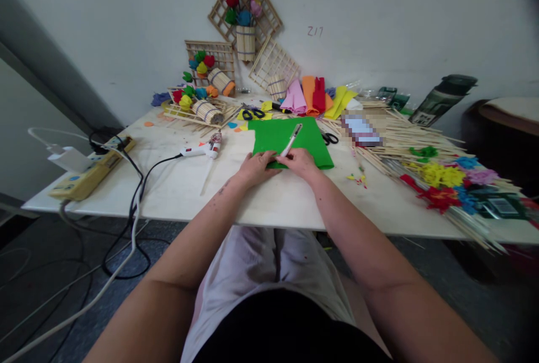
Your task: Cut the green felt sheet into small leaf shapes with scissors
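The right hand (300, 163), near the centre of the frame, grasps a white pen (291, 141) that tilts toward the upper right over a green sheet (272, 134); the left hand (257, 167), just beside it, rests its fingers on the sheet's near edge, and I cannot tell whether they pinch it; the sheet lies in the middle of the frame on a white table (244, 205); scissors (332, 138) show black handles at its right edge; a glue gun (200, 151) lies left of centre, its cord running toward a power strip (80, 183) at the left; thin sticks (404, 132) and crumpled paper flowers (442, 175) spread across the right side; a lattice with tulips (236, 0) leans on the wall at upper centre
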`<state>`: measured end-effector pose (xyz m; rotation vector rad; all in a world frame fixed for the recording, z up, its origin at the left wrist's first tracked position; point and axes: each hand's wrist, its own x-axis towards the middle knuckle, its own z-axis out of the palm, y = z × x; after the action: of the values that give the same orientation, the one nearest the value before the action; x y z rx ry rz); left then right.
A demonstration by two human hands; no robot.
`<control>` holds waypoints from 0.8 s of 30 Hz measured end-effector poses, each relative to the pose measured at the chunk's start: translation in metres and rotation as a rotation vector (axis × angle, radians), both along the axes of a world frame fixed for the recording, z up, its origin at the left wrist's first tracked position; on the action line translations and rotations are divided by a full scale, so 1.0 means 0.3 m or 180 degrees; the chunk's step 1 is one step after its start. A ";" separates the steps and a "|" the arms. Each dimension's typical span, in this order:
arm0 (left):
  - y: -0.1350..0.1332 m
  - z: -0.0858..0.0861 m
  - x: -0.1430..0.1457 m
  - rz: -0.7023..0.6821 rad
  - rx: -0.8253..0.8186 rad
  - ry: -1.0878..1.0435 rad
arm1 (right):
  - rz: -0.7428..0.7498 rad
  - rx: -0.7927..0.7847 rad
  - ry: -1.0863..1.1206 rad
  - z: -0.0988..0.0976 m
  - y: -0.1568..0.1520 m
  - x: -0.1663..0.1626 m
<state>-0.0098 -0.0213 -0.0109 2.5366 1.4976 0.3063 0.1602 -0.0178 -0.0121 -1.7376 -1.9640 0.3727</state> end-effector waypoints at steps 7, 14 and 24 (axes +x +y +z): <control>-0.005 0.007 0.001 0.0005 -0.0031 0.0044 | -0.0012 0.0005 0.0015 0.005 -0.003 0.002; -0.008 0.011 0.000 -0.0005 -0.0006 0.0051 | -0.0046 -0.0063 0.0022 0.007 -0.002 0.002; -0.010 0.005 -0.006 -0.0091 -0.0002 -0.0119 | 0.0035 0.0306 0.1054 -0.046 0.047 0.032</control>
<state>-0.0115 -0.0243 -0.0094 2.5350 1.4467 0.3469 0.1698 -0.0038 -0.0261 -1.4971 -1.7250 0.5246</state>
